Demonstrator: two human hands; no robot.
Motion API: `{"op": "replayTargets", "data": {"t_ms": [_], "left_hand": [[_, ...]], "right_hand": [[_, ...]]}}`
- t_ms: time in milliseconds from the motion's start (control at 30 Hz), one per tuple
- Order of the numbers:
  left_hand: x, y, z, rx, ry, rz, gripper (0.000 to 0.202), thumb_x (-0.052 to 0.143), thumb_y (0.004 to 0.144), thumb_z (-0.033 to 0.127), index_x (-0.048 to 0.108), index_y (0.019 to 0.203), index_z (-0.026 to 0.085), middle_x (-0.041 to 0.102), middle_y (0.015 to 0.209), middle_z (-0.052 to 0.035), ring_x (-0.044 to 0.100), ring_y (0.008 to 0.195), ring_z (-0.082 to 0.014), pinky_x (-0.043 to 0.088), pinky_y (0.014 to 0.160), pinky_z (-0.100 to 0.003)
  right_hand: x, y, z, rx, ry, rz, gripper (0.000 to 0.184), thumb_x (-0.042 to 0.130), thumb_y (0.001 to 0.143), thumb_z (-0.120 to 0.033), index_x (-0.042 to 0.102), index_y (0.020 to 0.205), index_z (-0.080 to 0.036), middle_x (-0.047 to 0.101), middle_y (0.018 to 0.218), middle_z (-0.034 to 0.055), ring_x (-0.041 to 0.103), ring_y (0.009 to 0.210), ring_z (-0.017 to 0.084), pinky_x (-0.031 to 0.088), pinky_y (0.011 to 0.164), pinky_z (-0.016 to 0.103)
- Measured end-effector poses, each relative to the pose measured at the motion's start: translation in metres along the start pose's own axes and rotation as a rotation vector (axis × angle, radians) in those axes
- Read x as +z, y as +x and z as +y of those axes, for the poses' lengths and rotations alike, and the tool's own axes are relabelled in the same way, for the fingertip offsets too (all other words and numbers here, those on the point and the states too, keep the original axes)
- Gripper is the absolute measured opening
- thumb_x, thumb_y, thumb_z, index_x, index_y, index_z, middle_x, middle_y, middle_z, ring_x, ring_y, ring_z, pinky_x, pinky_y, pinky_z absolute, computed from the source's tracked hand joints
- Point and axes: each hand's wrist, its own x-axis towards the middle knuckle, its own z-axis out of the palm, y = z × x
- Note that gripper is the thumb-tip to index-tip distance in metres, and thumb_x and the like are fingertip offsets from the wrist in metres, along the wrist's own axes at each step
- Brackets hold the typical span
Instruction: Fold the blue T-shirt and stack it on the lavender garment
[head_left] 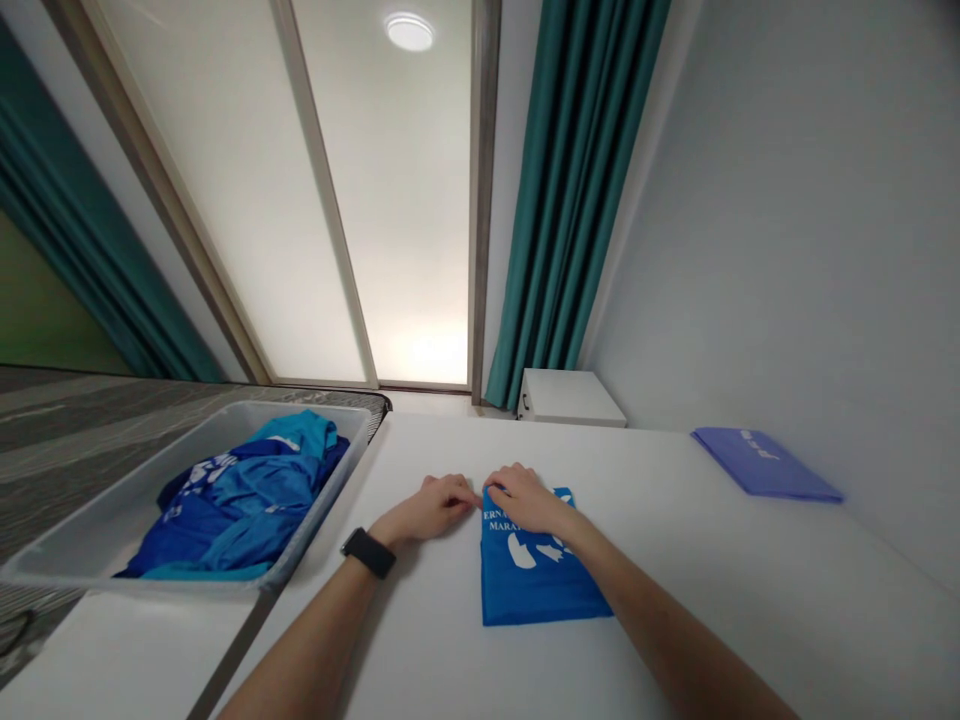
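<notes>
A folded blue shirt (534,575) with white print lies on the white table (712,580) in front of me. My right hand (525,497) rests on its far edge, fingers curled and pinching the cloth at the top left corner. My left hand (435,505), with a black watch on the wrist, lies on the table just left of that corner, its fingers closed and meeting the same corner of the shirt.
A grey plastic bin (97,535) holding several crumpled blue shirts (240,495) stands at the left. A folded purple-blue garment (765,463) lies at the far right by the wall. A small white cabinet (570,398) and teal curtains stand behind the table.
</notes>
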Motion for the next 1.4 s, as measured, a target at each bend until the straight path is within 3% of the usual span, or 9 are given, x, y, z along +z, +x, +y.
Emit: {"op": "replayTargets", "data": {"t_ms": [167, 400, 667, 900, 1133, 1300, 1400], "left_hand": [[0.004, -0.002, -0.003, 0.007, 0.095, 0.008, 0.033, 0.042, 0.092, 0.019, 0.073, 0.100, 0.028, 0.062, 0.096, -0.0042, 0.058, 0.095, -0.0209, 0.033, 0.092, -0.038], [0.005, -0.007, 0.004, 0.022, 0.192, 0.028, 0.032, 0.043, 0.094, 0.017, 0.071, 0.104, 0.028, 0.060, 0.096, -0.0032, 0.055, 0.096, -0.0199, 0.032, 0.088, -0.036], [0.007, -0.007, 0.004, 0.013, 0.171, 0.028, 0.033, 0.042, 0.095, 0.015, 0.070, 0.105, 0.030, 0.058, 0.095, -0.0022, 0.055, 0.097, -0.0187, 0.031, 0.088, -0.036], [0.002, -0.013, 0.005, 0.043, 0.188, -0.017, 0.029, 0.045, 0.096, 0.021, 0.068, 0.112, 0.029, 0.060, 0.099, -0.0028, 0.055, 0.099, -0.0194, 0.032, 0.089, -0.035], [-0.001, -0.019, 0.006, 0.056, 0.215, -0.090, 0.037, 0.050, 0.092, 0.016, 0.065, 0.120, 0.035, 0.059, 0.102, -0.0020, 0.054, 0.100, -0.0196, 0.031, 0.093, -0.038], [-0.002, -0.021, 0.013, 0.035, 0.279, -0.111, 0.040, 0.047, 0.091, 0.014, 0.065, 0.120, 0.034, 0.058, 0.100, -0.0036, 0.054, 0.098, -0.0204, 0.031, 0.092, -0.039], [-0.004, -0.022, 0.014, 0.023, 0.286, -0.130, 0.042, 0.047, 0.089, 0.013, 0.065, 0.121, 0.035, 0.057, 0.099, -0.0038, 0.053, 0.097, -0.0204, 0.031, 0.091, -0.039]], "right_hand": [[-0.002, 0.000, -0.003, -0.035, -0.109, -0.006, 0.031, 0.037, 0.100, -0.028, 0.065, 0.089, -0.020, 0.066, 0.098, 0.0071, 0.055, 0.098, 0.022, 0.034, 0.083, 0.032], [-0.007, 0.001, -0.007, -0.009, 0.005, 0.013, 0.034, 0.033, 0.103, -0.027, 0.060, 0.086, -0.019, 0.065, 0.086, 0.0051, 0.056, 0.088, 0.019, 0.034, 0.081, 0.030], [-0.009, -0.007, -0.002, -0.054, 0.237, 0.033, 0.023, 0.043, 0.088, -0.011, 0.065, 0.087, -0.018, 0.066, 0.087, 0.0031, 0.057, 0.088, 0.018, 0.034, 0.090, 0.031], [0.003, -0.008, 0.003, -0.081, 0.203, 0.138, 0.026, 0.046, 0.090, -0.012, 0.066, 0.103, -0.019, 0.066, 0.099, 0.0059, 0.056, 0.098, 0.020, 0.036, 0.094, 0.035], [0.005, -0.005, 0.006, -0.164, 0.125, 0.104, 0.030, 0.037, 0.099, -0.023, 0.062, 0.114, -0.019, 0.068, 0.114, 0.0085, 0.058, 0.107, 0.020, 0.036, 0.096, 0.035], [-0.002, -0.007, -0.003, -0.074, -0.081, 0.052, 0.027, 0.034, 0.102, -0.025, 0.058, 0.112, -0.017, 0.069, 0.101, 0.0097, 0.062, 0.095, 0.020, 0.035, 0.088, 0.033], [-0.005, -0.007, -0.004, -0.087, -0.058, 0.061, 0.021, 0.037, 0.101, -0.024, 0.056, 0.108, -0.017, 0.068, 0.099, 0.0084, 0.061, 0.090, 0.020, 0.036, 0.085, 0.032]]}}
